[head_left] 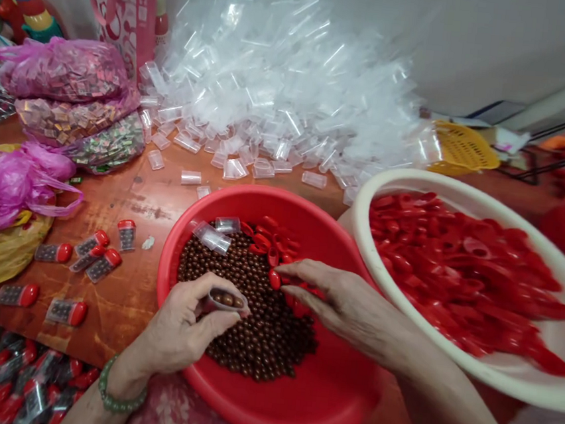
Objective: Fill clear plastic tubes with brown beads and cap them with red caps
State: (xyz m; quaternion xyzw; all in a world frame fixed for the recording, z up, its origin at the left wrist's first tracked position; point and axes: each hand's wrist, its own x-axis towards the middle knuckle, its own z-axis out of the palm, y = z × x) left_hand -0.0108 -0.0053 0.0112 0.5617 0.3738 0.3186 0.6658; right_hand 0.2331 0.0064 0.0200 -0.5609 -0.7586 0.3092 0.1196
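My left hand (187, 319) is closed around a clear plastic tube (227, 300) whose open end faces up, with brown balls inside. It is over the left part of a red basin (264, 407). My right hand (338, 304) pinches a small red cap (274, 279) between thumb and fingertips, over the basin's right side. Below both hands lies a heap of shiny brown chocolate-like balls (259, 350). More red caps (264, 240) rest on the balls towards the back, partly hidden by my right hand. Empty clear tubes (213, 237) lie at the back left of the heap.
A white basin (447, 371) of red caps stands at the right. Behind rises a big pile of clear tubes (284, 92). Several filled, capped tubes (67, 311) lie on the table at left, near pink bags (66, 71). A box of filled tubes (21, 380) sits lower left.
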